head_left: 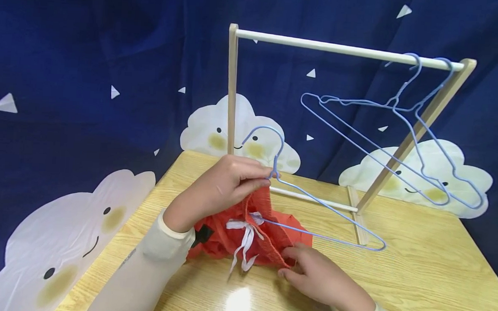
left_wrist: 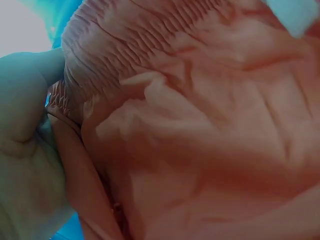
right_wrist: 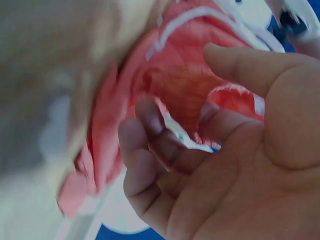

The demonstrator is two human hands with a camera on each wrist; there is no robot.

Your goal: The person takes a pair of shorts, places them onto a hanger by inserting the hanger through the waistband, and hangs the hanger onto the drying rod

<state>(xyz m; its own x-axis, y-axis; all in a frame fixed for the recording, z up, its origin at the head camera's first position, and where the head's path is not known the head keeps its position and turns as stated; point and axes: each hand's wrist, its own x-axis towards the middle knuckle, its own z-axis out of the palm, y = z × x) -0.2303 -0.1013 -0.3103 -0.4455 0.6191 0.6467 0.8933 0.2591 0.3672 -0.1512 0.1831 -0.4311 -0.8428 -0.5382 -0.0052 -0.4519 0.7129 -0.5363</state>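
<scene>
A blue wire hanger [head_left: 331, 204] stands tilted above the table, its lower left end inside the waist opening of a red garment [head_left: 223, 236]. The garment has a gathered elastic waistband [left_wrist: 125, 55] and a white drawstring tied in a bow [head_left: 245, 233]. My left hand [head_left: 226, 185] pinches the hanger just below its hook, together with the waistband's upper edge. At the waistband's lower right edge is my right hand [head_left: 320, 274]. Its thumb and bent fingers are spread apart, with the index fingertip [right_wrist: 212, 117] at the waist opening [right_wrist: 182, 95].
Behind the garment stands a small rack with a white top rail [head_left: 322, 44] and wooden posts [head_left: 232, 89]. Two blue hangers [head_left: 397, 104] hang at its right end. The wooden table [head_left: 420, 272] runs back to a dark blue cloth with white clouds [head_left: 425, 179].
</scene>
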